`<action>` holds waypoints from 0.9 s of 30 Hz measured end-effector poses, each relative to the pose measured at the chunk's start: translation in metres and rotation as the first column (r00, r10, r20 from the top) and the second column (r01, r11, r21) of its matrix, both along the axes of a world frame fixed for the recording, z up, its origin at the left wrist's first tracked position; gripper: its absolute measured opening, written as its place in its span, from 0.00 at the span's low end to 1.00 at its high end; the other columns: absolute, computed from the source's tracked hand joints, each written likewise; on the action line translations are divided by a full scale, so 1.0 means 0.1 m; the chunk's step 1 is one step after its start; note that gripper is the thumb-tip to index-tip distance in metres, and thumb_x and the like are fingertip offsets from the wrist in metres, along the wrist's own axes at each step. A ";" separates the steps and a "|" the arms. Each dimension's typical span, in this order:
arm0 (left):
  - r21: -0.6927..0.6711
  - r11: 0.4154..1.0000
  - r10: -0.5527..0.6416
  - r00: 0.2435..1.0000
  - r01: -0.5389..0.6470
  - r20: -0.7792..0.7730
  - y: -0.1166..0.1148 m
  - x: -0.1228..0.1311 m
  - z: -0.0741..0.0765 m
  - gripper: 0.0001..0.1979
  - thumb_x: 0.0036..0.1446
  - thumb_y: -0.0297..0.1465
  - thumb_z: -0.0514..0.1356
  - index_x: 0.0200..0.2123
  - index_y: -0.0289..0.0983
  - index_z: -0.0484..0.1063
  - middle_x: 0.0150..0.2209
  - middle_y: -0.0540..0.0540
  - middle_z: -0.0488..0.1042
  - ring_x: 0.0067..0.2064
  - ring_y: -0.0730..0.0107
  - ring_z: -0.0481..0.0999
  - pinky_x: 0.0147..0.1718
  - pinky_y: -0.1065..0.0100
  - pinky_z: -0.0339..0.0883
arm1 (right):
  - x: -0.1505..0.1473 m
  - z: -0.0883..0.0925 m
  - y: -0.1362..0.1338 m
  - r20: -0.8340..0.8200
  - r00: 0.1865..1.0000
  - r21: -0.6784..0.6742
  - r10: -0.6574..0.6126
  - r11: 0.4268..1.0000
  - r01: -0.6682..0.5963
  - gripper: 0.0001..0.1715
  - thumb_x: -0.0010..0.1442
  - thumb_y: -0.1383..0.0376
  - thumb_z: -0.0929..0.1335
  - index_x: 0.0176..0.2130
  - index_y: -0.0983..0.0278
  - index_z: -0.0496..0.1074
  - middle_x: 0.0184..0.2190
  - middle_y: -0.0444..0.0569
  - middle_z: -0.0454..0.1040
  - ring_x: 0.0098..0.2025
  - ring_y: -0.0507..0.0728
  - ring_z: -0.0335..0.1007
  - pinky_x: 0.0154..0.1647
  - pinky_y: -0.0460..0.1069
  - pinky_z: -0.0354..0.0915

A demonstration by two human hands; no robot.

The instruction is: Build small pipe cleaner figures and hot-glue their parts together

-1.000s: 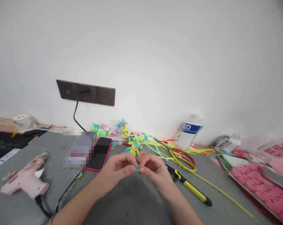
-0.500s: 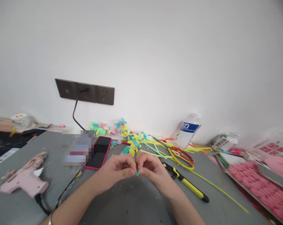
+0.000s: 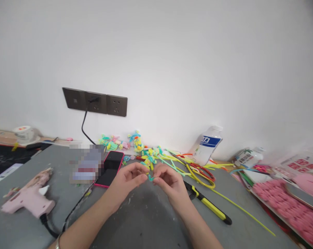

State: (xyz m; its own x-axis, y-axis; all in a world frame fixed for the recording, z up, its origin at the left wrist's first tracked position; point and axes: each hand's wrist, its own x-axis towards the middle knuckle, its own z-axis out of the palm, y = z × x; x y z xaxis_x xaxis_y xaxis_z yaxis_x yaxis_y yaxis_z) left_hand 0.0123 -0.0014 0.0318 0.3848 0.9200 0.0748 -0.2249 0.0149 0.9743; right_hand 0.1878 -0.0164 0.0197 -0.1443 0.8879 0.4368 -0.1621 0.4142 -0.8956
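Over a grey, flat tabletop [image 3: 135, 224], a person's two bare hands meet at a small, bent strip of teal, fuzzy-looking material [image 3: 150, 178], suspended between the fingertips. The right hand [image 3: 169, 180], on the strip's three o'clock side, has thumb and forefinger nearly together and appears to pinch one end. The left hand [image 3: 130, 180], at nine o'clock, is loosely curled, its thumb and forefinger slightly parted beside the other end; whether it grips or merely touches cannot be told.

The strip's curve dips toward six o'clock. Good shaping here likely depends on a firm right-hand pinch, with the left fingertips guiding the free end in small, even bends; a hard squeeze could flatten the pile or leave a kink. Steady wrists would help with so small a piece.

At twelve o'clock lies a cluster of yellow-and-teal, fuzzy figures [image 3: 149, 160]. A pair of pliers with yellow-and-black handles [image 3: 213, 207] rests at four o'clock, a pale pink, pistol-shaped glue gun [image 3: 29, 202] toward nine.
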 end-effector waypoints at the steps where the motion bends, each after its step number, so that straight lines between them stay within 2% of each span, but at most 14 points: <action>1: -0.006 1.000 0.027 1.000 -0.027 -0.016 0.01 0.01 -0.01 0.14 0.49 0.41 0.69 0.31 0.36 0.75 0.26 0.52 0.69 0.28 0.75 0.64 0.28 0.73 0.57 | -0.01 -0.02 0.01 0.002 0.999 0.030 -0.050 0.998 0.050 0.07 0.59 0.62 0.73 0.30 0.61 0.73 0.27 0.43 0.68 0.31 0.53 0.62 0.33 0.46 0.59; 3: 0.033 0.998 0.060 0.996 -0.058 -0.060 0.01 0.02 -0.03 0.12 0.50 0.39 0.68 0.29 0.36 0.75 0.26 0.52 0.70 0.28 0.74 0.65 0.28 0.73 0.58 | -0.02 -0.04 0.02 0.008 0.994 0.068 -0.112 0.991 0.111 0.06 0.59 0.63 0.73 0.30 0.60 0.73 0.27 0.43 0.69 0.32 0.53 0.63 0.33 0.46 0.59; 6: 0.237 0.965 0.152 0.975 -0.111 -0.163 0.02 0.02 -0.06 0.07 0.49 0.33 0.68 0.28 0.36 0.75 0.27 0.51 0.71 0.29 0.73 0.68 0.28 0.72 0.60 | -0.03 -0.06 0.01 0.026 0.991 0.071 -0.131 0.989 0.129 0.06 0.59 0.65 0.72 0.31 0.60 0.73 0.27 0.43 0.69 0.32 0.53 0.64 0.32 0.46 0.60; 9: 0.467 0.867 0.299 0.931 -0.174 -0.209 0.00 0.01 -0.07 0.03 0.50 0.29 0.68 0.29 0.37 0.76 0.29 0.50 0.72 0.28 0.73 0.70 0.28 0.72 0.61 | -0.04 -0.05 0.00 0.060 0.992 0.050 -0.113 0.993 0.110 0.06 0.60 0.64 0.72 0.31 0.61 0.72 0.28 0.44 0.69 0.32 0.53 0.64 0.32 0.46 0.60; 12: 0.594 0.778 0.386 0.901 -0.205 -0.196 -0.01 0.00 -0.07 0.01 0.52 0.27 0.67 0.30 0.37 0.77 0.28 0.51 0.72 0.27 0.74 0.70 0.27 0.73 0.61 | -0.04 -0.03 0.00 0.101 0.990 0.036 -0.096 0.995 0.092 0.06 0.61 0.64 0.71 0.31 0.61 0.72 0.29 0.44 0.69 0.32 0.53 0.64 0.32 0.47 0.61; 19: 0.767 0.616 0.447 0.881 -0.180 -0.153 -0.03 -0.01 -0.07 0.02 0.56 0.26 0.65 0.31 0.37 0.76 0.28 0.50 0.71 0.27 0.74 0.71 0.25 0.75 0.64 | -0.03 -0.03 -0.03 0.150 0.983 0.013 -0.109 0.994 0.108 0.08 0.61 0.62 0.71 0.31 0.62 0.71 0.28 0.45 0.70 0.31 0.54 0.65 0.33 0.48 0.62; 23: 0.820 0.552 0.448 0.883 -0.154 -0.136 -0.05 -0.01 -0.06 0.05 0.58 0.23 0.62 0.32 0.37 0.75 0.29 0.50 0.72 0.29 0.75 0.72 0.27 0.75 0.66 | -0.03 -0.04 -0.05 0.163 0.979 0.020 -0.121 0.993 0.119 0.07 0.61 0.62 0.70 0.31 0.61 0.71 0.28 0.45 0.70 0.33 0.54 0.65 0.36 0.48 0.62; 27: 0.869 0.488 0.456 0.871 -0.077 -0.179 -0.06 -0.04 -0.05 0.07 0.59 0.21 0.59 0.32 0.37 0.73 0.30 0.49 0.71 0.31 0.74 0.73 0.30 0.74 0.67 | -0.03 -0.02 -0.06 0.171 0.978 0.020 -0.117 0.993 0.115 0.07 0.61 0.63 0.70 0.31 0.62 0.71 0.28 0.45 0.70 0.33 0.54 0.64 0.36 0.48 0.61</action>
